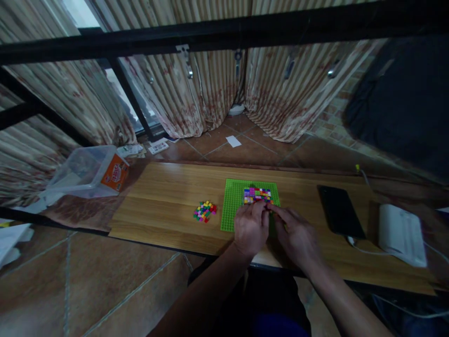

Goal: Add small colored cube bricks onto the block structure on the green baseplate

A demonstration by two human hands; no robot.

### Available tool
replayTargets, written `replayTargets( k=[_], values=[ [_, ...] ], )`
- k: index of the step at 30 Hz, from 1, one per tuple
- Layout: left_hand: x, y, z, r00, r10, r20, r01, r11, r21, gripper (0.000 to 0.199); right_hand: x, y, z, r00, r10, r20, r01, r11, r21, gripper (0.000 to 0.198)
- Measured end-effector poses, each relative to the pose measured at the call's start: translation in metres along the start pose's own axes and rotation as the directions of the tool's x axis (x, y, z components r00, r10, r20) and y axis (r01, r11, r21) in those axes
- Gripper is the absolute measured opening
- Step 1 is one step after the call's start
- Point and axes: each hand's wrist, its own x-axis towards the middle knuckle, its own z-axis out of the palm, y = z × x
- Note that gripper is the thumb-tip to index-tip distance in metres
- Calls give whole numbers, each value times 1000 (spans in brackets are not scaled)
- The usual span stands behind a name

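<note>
A green studded baseplate (231, 201) lies on the wooden board, and rows of small multicoloured building bricks (257, 192) are set on its upper right part. My left hand (251, 227) rests over the lower edge of these rows with curled fingers. From the right, my right hand (296, 234) meets it, thumb and forefinger pinched together at the bricks' lower right. Whatever the fingertips hold is too small and covered to make out. A speck of yellow shows under the right hand. Left of the baseplate lies a loose pile of small coloured bricks (205, 211).
A black phone (341, 211) with a cable and a white box-shaped device (402, 235) lie on the board's right. Beyond its left end stands a clear plastic bin (87, 171) with an orange label. A dark metal bar (217, 35) crosses above, before striped curtains (206, 93).
</note>
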Motion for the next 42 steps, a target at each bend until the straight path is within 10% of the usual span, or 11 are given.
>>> replayTargets(
  k=[6,13,24,30,33,38,42],
  values=[
    [-36,-45,-52,988,-140,-71,143,989,38,16,-16,-16,-2,986,94,-139,-52,960,275,26],
    [-56,-99,-91,972,-228,-64,236,940,246,12,-32,-42,15,945,312,96,-305,739,600,22],
    [-54,-105,-88,988,-156,13,142,927,348,18,-26,-67,24,780,445,441,-525,80,848,28],
    [-51,-89,-94,945,-328,3,328,945,-16,14,-27,-76,21,783,417,462,-510,4,860,30],
    [-47,-64,-94,852,-510,119,500,725,-473,10,-29,-76,22,811,398,429,-503,101,858,32],
    [-43,-20,-93,621,-558,551,619,-81,-781,26,-27,-82,17,846,399,354,-472,250,845,25],
    [-39,-4,-96,588,-500,636,581,-285,-762,25,-25,-89,7,866,408,291,-419,274,866,19]
  ],
)
